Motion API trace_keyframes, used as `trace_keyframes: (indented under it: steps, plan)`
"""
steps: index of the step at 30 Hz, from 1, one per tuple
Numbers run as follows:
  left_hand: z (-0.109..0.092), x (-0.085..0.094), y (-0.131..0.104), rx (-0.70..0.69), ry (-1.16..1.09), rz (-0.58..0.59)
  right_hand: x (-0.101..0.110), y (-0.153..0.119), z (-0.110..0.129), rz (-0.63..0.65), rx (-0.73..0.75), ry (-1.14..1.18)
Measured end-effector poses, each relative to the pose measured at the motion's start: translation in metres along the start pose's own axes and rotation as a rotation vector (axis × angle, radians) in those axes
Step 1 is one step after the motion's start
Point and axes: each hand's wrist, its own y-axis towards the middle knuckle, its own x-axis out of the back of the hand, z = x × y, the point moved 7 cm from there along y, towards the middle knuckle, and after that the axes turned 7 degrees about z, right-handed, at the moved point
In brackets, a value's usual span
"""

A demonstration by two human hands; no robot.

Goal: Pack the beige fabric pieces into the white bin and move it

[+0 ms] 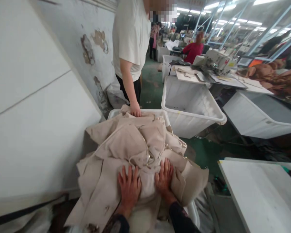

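Observation:
A tall heap of beige fabric pieces (135, 145) fills a white bin (116, 112) in front of me. My left hand (129, 187) lies flat on the near side of the heap, fingers spread. My right hand (164, 177) presses flat beside it, fingers apart. Neither hand grips anything. At the far end of the bin a person in a white T-shirt (131, 35) stands with one hand (135, 110) resting on the heap.
An empty white bin (191, 111) stands to the right, with another white bin (247, 116) beyond it. A white table top (259, 194) is at the near right. A peeling white wall (38, 97) runs along the left. Sewing stations and other workers fill the background.

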Motion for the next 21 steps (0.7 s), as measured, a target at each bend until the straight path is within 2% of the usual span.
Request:
trace_keyframes:
  steps: [2, 5, 7, 9, 11, 16, 19, 21]
  plan:
    - [0.007, 0.026, -0.02, -0.055, -0.036, 0.077, 0.029, -0.012, 0.003, 0.096, 0.032, -0.01]
    - [0.014, 0.055, -0.088, -0.176, -0.042, 0.195, 0.078, -0.065, 0.006, 0.172, 0.123, -0.036]
    - [0.001, 0.056, -0.137, -0.388, -0.022, 0.289, 0.101, -0.114, 0.01, 0.195, 0.263, -0.067]
    - [-0.006, 0.042, -0.166, -0.413, 0.039, 0.386, 0.11, -0.156, 0.018, 0.191, 0.485, -0.092]
    - [-0.007, 0.018, -0.171, -0.328, 0.125, 0.465, 0.109, -0.175, 0.017, 0.159, 0.572, -0.119]
    - [0.001, -0.036, -0.158, -0.185, 0.192, 0.528, 0.084, -0.148, -0.015, 0.072, 0.321, -0.129]
    - [0.01, -0.054, -0.161, -0.152, 0.182, 0.588, 0.063, -0.148, -0.026, 0.06, 0.322, -0.05]
    - [0.014, -0.057, -0.163, -0.142, 0.192, 0.601, 0.048, -0.155, -0.033, 0.057, 0.322, -0.002]
